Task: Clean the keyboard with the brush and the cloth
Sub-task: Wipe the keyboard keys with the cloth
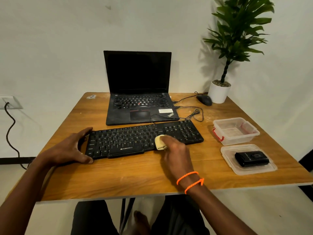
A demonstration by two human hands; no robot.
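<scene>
one keyboard, one laptop, one mouse, one cloth, two hands, one plant

The worktop looks like wood-grain laminate, smooth with a soft sheen and some dusty scuffs. The keyboard is matt black plastic, the cloth a soft yellow fabric. The container and its lid are clear, slightly cloudy plastic.
</scene>
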